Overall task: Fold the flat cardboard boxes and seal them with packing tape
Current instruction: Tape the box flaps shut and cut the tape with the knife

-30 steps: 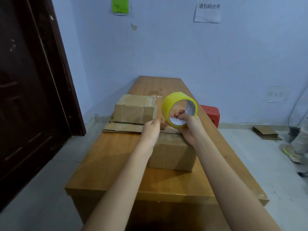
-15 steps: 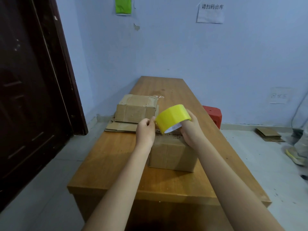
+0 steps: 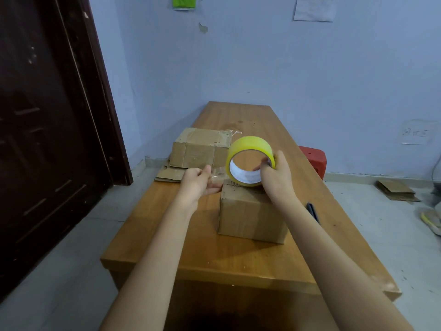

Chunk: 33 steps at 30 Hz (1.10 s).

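A folded cardboard box [image 3: 253, 216] stands on the wooden table [image 3: 195, 244] in front of me. Just above its far top edge, my right hand [image 3: 276, 177] grips a yellow roll of packing tape [image 3: 250, 161], fingers through the core, its hole facing me. My left hand [image 3: 199, 185] pinches the free end of the clear tape strip [image 3: 218, 174], stretched left of the roll beside the box's top left corner. A second folded box [image 3: 200, 148] sits farther back on flat cardboard sheets [image 3: 170, 174].
A dark pen-like object [image 3: 312, 212] lies on the table right of the near box. A red stool [image 3: 313, 161] stands beside the table. A dark door [image 3: 47, 115] is at left. Cardboard scraps [image 3: 396, 189] and a shoe [image 3: 432, 220] lie on the floor at right.
The roll has turned so its hole faces me again. My left hand has drawn away to the left, pulling out a short strip of clear tape.
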Each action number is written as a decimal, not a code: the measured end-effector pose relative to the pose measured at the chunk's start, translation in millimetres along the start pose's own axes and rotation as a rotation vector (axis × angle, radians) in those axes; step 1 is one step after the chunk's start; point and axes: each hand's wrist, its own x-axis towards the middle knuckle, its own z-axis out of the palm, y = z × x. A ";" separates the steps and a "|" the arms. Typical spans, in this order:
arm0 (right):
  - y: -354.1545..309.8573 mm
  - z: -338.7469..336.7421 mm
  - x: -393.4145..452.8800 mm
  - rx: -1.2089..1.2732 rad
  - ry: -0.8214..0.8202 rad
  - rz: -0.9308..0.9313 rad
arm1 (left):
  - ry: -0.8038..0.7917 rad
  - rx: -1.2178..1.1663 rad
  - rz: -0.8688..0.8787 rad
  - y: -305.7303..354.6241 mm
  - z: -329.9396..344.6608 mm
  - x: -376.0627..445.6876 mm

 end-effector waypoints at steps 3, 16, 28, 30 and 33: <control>0.3 -2.1 -1.4 -0.077 0.037 0.007 | -0.011 -0.022 -0.054 -5.6 0.0 -4.1; 0.5 -4.1 -7.3 -0.141 0.006 -0.143 | -0.088 0.142 -0.130 -19.8 -2.7 -1.3; -1.2 -3.0 -8.9 -0.173 0.003 -0.139 | 0.066 1.145 0.031 -33.0 16.0 -20.1; -2.4 -3.2 -9.5 -0.176 -0.003 -0.132 | -0.037 1.142 -0.059 -41.5 9.6 -17.4; -2.5 -2.6 -8.6 -0.173 0.000 -0.111 | 0.022 0.784 0.002 -45.5 0.5 -21.8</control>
